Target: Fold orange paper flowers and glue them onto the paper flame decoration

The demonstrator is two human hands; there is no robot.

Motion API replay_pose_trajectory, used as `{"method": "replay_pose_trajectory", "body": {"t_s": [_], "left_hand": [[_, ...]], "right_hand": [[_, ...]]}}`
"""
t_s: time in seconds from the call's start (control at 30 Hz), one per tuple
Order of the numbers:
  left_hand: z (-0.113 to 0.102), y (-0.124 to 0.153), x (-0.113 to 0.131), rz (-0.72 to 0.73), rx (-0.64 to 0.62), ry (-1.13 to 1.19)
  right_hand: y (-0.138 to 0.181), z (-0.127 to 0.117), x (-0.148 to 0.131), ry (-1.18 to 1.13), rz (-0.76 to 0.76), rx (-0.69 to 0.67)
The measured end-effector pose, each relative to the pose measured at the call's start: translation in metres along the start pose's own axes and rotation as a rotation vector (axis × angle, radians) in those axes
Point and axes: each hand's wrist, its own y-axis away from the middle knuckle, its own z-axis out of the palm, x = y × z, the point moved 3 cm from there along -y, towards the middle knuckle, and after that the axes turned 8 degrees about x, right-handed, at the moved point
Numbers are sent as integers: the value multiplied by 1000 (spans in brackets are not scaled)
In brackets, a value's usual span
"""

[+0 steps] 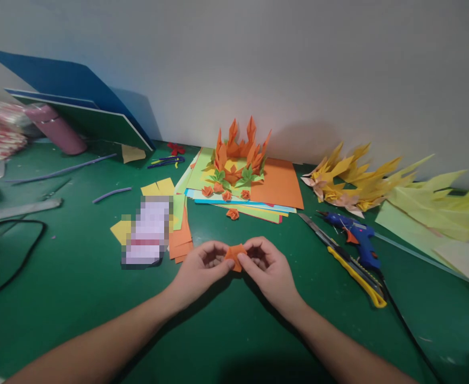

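Note:
A small folded piece of orange paper (236, 253) is pinched between both hands, low in the middle of the view. My left hand (206, 266) grips its left side with thumb and fingers. From the other side my right hand (270, 269) presses its thumb on the front of the paper. Just beyond the hands lies an orange paper rose (232, 214). Several more such roses sit by an orange paper crown (240, 152) with green paper leaves (245, 177), on a stack of coloured paper (284, 184).
To the right lie a yellow box cutter (354, 274), a blue glue gun (356, 237) with its cord, and yellow paper crowns (354, 184). On the left are a blurred phone (147, 232), orange paper squares (181, 242), a pink bottle (56, 128) and leaning boards (86, 120).

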Motion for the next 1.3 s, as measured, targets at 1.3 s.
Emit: {"method": "replay_pose_trajectory", "body": {"t_s": [1.3], "left_hand": [[-5, -2, -3, 12, 0, -9]], "right_hand": [[1, -3, -12, 233, -537, -67]]}}
